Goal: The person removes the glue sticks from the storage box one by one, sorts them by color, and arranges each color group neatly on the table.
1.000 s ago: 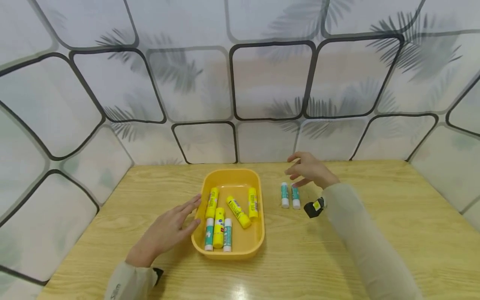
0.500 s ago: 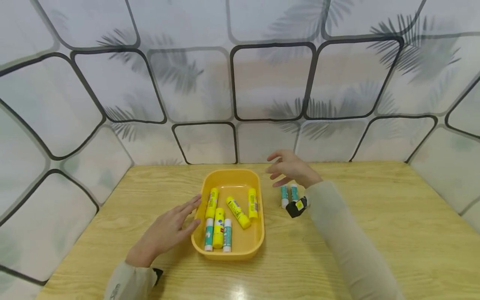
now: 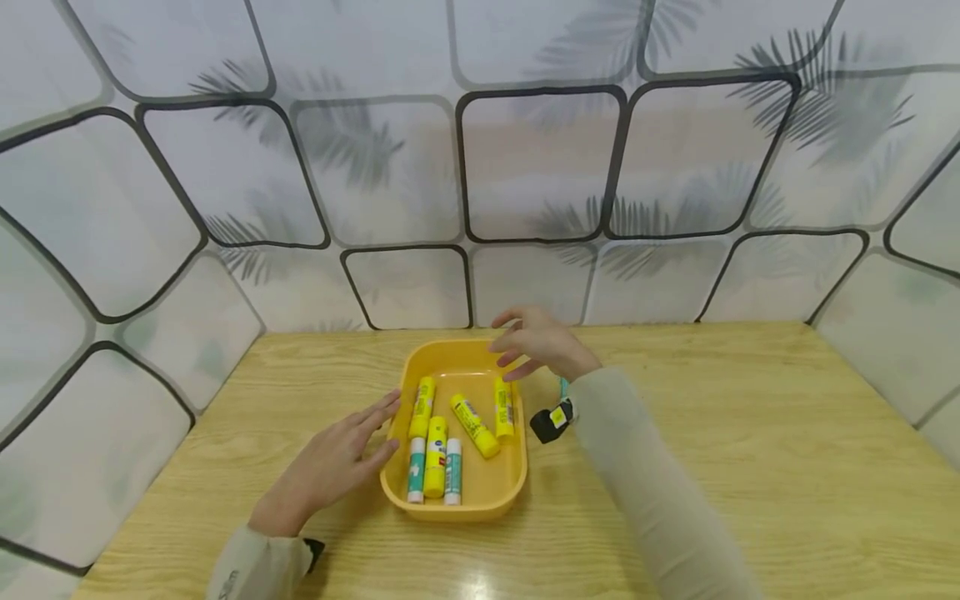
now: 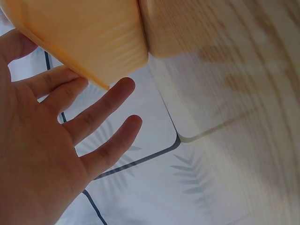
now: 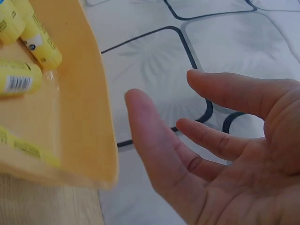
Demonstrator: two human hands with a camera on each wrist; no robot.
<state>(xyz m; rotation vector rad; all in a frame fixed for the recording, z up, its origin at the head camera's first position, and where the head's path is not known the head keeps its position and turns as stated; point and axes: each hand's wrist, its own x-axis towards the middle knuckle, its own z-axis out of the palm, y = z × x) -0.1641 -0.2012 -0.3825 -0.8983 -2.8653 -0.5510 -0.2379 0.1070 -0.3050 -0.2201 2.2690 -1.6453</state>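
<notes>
An orange-yellow tray point(image 3: 480, 506) holds several yellow glue sticks point(image 3: 474, 425) and two teal-and-white sticks point(image 3: 416, 471). My left hand point(image 3: 330, 467) rests its fingertips at the tray's left rim, fingers spread; in the left wrist view the fingers point(image 4: 103, 108) lie beside the tray wall point(image 4: 93, 37). Above the tray's far right corner hovers my right hand point(image 3: 540, 342), loosely bent and holding nothing. In the right wrist view that hand point(image 5: 225, 150) is beside the tray point(image 5: 89, 108). A teal stick point(image 3: 564, 387) on the table is mostly hidden behind the right wrist.
The wooden table point(image 3: 712, 417) extends to both sides of the tray. A patterned cloth backdrop point(image 3: 540, 167) stands along the table's far edge and both sides. A black wrist device point(image 3: 551, 422) hangs under the right wrist.
My right hand has moved left, from above the two teal sticks on the table to the tray's far right corner. The left hand and the tray's contents have stayed put.
</notes>
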